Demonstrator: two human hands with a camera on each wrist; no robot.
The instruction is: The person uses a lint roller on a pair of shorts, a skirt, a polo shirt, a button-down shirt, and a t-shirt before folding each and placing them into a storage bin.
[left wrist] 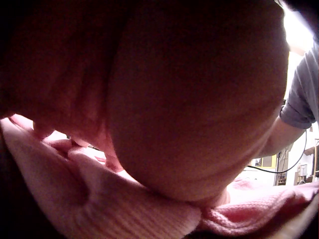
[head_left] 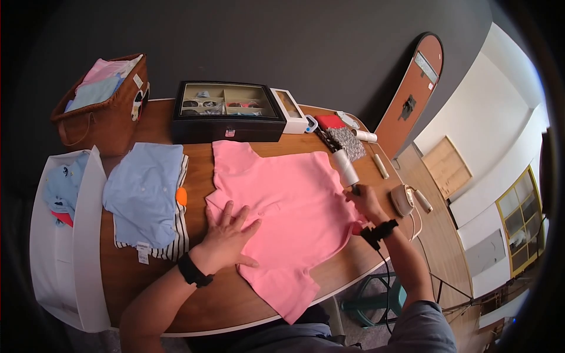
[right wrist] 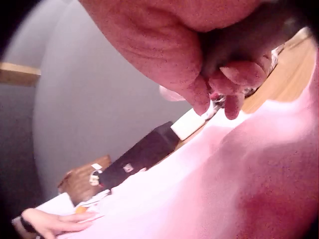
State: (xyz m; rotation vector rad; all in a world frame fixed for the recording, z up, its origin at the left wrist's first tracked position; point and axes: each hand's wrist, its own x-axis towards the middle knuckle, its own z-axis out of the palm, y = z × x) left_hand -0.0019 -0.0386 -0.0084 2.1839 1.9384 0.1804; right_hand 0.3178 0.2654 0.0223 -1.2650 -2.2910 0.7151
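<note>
A pink short-sleeved knit shirt point(head_left: 288, 200) lies spread across the wooden table. On its near left part rests my left hand point(head_left: 226, 238), palm down with the fingers spread. From below, the left wrist view shows the palm point(left wrist: 194, 109) close over ribbed pink cloth. At the shirt's right edge, my right hand point(head_left: 368, 203) grips the dark handle of a lint roller point(head_left: 345, 167). Its white roll points away from me, beside the cloth's edge. In the right wrist view the fingers point(right wrist: 244, 74) curl round the handle, and the roll is mostly hidden.
Left of the shirt lie a folded light blue shirt point(head_left: 144, 194) over striped cloth and a white box point(head_left: 53, 259) holding clothes. Behind stand a brown basket point(head_left: 106, 126) and a black glasses case point(head_left: 232, 126). A small cream-coloured appliance point(head_left: 402, 200) sits at the right edge.
</note>
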